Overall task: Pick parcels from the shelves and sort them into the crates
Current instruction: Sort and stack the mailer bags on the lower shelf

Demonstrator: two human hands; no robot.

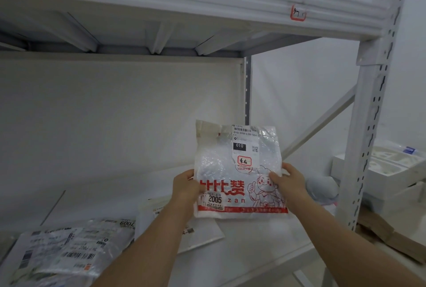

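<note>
Am holding white parcel (239,171) upright above shelf (253,240), left hand (186,186) and right hand (289,180) pinching its side edges. Am reading label (245,144) for sorting code; keeping bag flat, grip firm, before carrying to crate.

White metal shelving (368,107), white wall (299,93)

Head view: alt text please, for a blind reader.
Both hands, left hand and right hand, hold up a white-and-red parcel, label facing the camera, above a white shelf. Other parcels lie lower left.
</note>
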